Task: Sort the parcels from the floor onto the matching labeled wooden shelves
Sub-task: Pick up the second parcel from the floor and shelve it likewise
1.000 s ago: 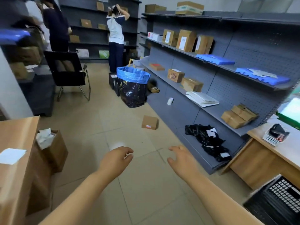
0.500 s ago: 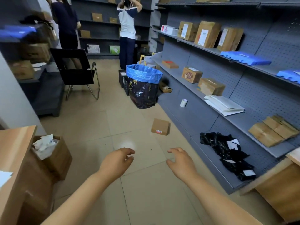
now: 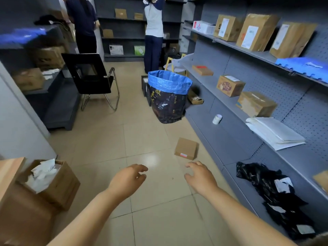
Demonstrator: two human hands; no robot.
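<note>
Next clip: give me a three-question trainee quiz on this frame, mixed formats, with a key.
1. True or false: the right hand already holds the small box on the floor.
2. Multiple choice: what stands nearest behind the box? A) the black chair B) the blue-rimmed bag C) the carton of paper
3. Fill in: the black mailers lie on the ______ shelf level of the grey rack.

Key
1. False: both the right and the left hand are empty, fingers spread, short of the box.
2. B
3. lowest
</note>
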